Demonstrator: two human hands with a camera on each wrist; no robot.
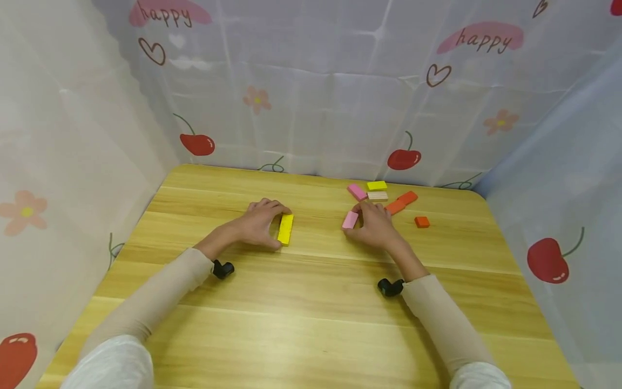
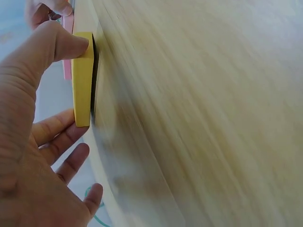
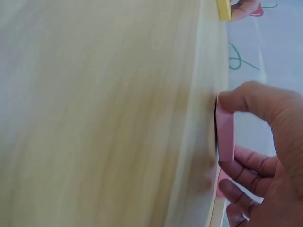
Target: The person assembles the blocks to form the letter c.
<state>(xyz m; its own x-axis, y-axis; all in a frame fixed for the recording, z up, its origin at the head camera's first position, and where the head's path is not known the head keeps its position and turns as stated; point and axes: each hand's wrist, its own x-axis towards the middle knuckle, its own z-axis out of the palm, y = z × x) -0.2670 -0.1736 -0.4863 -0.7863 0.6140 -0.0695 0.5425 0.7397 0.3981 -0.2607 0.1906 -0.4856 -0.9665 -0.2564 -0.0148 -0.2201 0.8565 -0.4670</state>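
Note:
A yellow block (image 1: pixel 285 229) lies flat on the wooden table (image 1: pixel 311 324), and my left hand (image 1: pixel 259 222) pinches it by its two ends. In the left wrist view the thumb presses one end of the yellow block (image 2: pixel 82 78) and the fingers (image 2: pixel 54 128) reach the other end. My right hand (image 1: pixel 373 224) pinches a pink block (image 1: pixel 350 220) the same way. The right wrist view shows the pink block (image 3: pixel 225 133) held between thumb and fingers against the tabletop.
Beyond my right hand lie loose blocks: another pink one (image 1: pixel 357 192), a yellow one (image 1: pixel 377 185), a beige one (image 1: pixel 377 196), two orange ones (image 1: pixel 401 202) and a small orange piece (image 1: pixel 421 221). Patterned cloth walls (image 1: pixel 311 92) enclose the table on three sides.

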